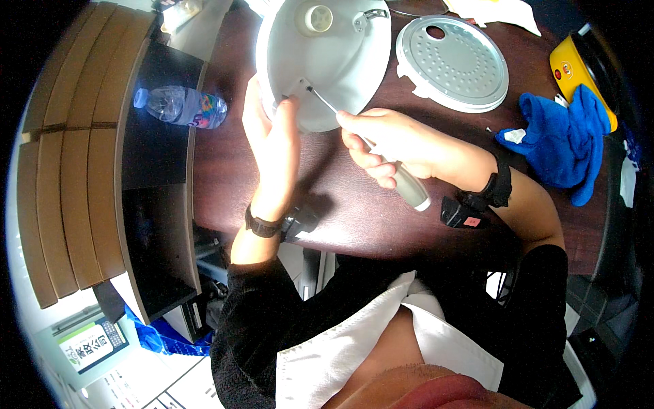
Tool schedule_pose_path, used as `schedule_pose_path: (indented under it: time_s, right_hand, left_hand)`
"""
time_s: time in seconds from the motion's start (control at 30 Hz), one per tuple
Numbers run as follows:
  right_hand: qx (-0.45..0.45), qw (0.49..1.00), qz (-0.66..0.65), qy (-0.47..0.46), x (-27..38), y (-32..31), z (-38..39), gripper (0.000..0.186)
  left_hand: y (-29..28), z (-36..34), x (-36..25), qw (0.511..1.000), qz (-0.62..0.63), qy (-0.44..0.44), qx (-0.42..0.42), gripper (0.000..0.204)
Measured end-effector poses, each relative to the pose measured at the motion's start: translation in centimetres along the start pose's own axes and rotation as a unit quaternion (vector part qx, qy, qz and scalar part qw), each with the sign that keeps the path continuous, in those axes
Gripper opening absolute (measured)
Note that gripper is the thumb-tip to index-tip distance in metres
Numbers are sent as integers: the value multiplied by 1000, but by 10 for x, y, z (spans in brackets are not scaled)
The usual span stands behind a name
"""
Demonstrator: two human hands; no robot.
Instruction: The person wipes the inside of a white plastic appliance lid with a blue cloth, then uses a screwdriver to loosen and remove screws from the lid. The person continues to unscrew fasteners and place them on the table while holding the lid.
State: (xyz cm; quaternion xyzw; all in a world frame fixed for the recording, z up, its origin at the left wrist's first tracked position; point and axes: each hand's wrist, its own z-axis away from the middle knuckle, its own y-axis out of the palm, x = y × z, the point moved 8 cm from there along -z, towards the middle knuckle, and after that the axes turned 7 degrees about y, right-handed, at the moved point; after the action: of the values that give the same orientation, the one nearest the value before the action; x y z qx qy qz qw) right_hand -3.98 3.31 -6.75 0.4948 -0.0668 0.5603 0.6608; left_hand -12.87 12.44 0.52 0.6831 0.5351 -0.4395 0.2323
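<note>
Dark wood of the desk (334,208) lies bare between the forearms, from the near edge up to the white round housing (340,58), which stands tilted at the top of the view, its rim pinched between the left hand (276,136)'s thumb and fingers. Closed around a screwdriver (411,189), the right hand (395,143) brings its tip to the housing's inner wall. Crowding the right side are a perforated round cover (453,65), a blue cloth (562,136) and a yellow pot (567,65); a bottle (184,107) sits across the left edge, beside cardboard boxes (75,157).
</note>
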Motion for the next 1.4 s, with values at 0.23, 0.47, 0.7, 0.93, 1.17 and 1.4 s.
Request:
schedule_pose_path:
  time_s: [0.23,0.47,0.7,0.93,1.17,1.4]
  right_hand:
    - [-318,666,604,-299,52,-11,34,36]
    - [-403,522,697,-281,70,7,62,29]
    - [-190,938,280,-71,29,-22,25,46]
    - [-66,991,113,-32,1,-11,7,45]
    - [-53,994,89,-21,0,-6,5,44]
    - [-91,982,167,-16,5,-11,4,43]
  left_hand:
    - [2,1,-8,998,-55,22,12,30]
    - [4,2,-11,997,-65,36,22,33]
    - [3,2,-9,1000,-15,11,-2,28]
    - [1,1,-7,1000,-22,17,0,30]
    - [2,1,-8,999,-25,21,6,29]
    - [1,1,-10,998,-54,39,13,31]
